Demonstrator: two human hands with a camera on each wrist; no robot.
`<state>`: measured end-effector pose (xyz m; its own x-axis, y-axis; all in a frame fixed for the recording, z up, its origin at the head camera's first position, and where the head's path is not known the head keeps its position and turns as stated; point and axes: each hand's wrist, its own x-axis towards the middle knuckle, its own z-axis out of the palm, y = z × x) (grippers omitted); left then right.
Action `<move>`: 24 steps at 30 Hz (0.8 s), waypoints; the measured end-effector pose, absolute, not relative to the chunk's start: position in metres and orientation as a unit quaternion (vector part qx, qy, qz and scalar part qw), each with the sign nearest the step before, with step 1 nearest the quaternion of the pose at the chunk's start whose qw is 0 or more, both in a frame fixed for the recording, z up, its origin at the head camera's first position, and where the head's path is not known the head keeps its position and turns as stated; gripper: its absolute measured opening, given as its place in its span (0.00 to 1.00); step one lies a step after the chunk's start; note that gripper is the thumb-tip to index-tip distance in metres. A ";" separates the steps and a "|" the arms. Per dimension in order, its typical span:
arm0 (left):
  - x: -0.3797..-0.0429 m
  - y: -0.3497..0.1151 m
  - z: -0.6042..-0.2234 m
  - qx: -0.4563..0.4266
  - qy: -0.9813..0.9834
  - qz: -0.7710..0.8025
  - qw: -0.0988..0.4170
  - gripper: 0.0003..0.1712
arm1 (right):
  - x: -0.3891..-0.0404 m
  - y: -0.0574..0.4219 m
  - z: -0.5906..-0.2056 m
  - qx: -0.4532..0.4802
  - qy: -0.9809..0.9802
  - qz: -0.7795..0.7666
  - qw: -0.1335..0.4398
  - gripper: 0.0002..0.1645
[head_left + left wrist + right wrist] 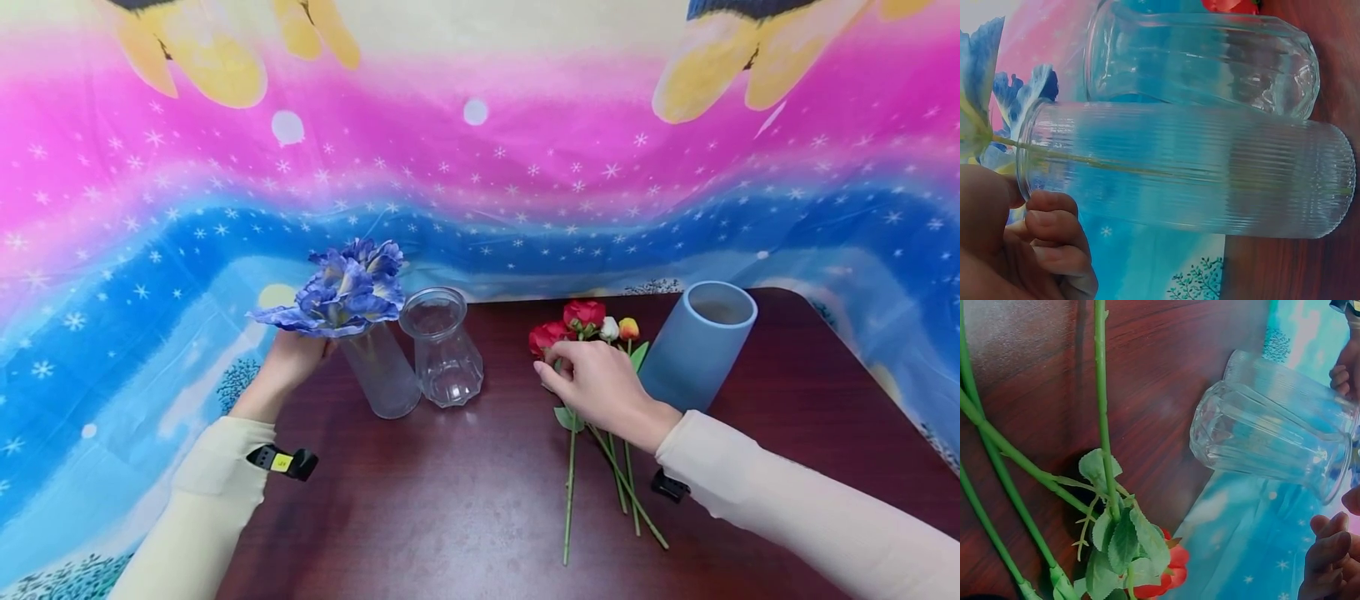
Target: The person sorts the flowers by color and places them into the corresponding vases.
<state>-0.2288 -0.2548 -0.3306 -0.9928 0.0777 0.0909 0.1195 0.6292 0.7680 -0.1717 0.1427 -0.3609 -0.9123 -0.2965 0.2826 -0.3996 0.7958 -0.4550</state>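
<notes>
The left hand pinches the ribbed vase at its rim, blue flowers standing inside. The right hand, relaxed and holding nothing, hangs near 2 red flowers on the table.

From the near side of the clear jar, the head camera looked forward and down, far enough back to cover the desk around it. Left of the jar, the left wrist camera faced it closely across the ribbed vase; right of the jar, the right wrist camera looked past nearby flower stems toward it. All three views shared jar and vase.
</notes>
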 end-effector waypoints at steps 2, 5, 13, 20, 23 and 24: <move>-0.227 -0.255 -0.333 -0.054 -0.891 -0.450 0.023 0.28 | -0.171 0.145 -0.362 0.181 -0.944 0.260 0.094 0.11; -0.224 -0.257 -0.336 -0.060 -0.886 -0.460 0.024 0.27 | -0.171 0.148 -0.364 0.175 -0.946 0.261 0.085 0.12; -0.211 -0.255 -0.338 -0.087 -0.870 -0.484 0.031 0.24 | -0.172 0.154 -0.367 0.168 -0.946 0.264 0.091 0.11; -0.200 -0.253 -0.338 -0.059 -0.876 -0.479 0.007 0.31 | -0.172 0.157 -0.368 0.166 -0.945 0.266 0.088 0.11; -0.196 -0.254 -0.340 -0.059 -0.882 -0.468 0.004 0.33 | -0.172 0.158 -0.369 0.165 -0.946 0.266 0.088 0.11; -0.195 -0.254 -0.341 -0.062 -0.883 -0.466 0.007 0.33 | -0.172 0.159 -0.369 0.165 -0.946 0.267 0.087 0.11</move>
<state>-0.1947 -0.2539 -0.3410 -0.9922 0.1023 0.0706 0.1160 0.5586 0.8213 -0.1715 0.1586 -0.3691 -0.9306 -0.2647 0.2527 -0.3577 0.8038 -0.4754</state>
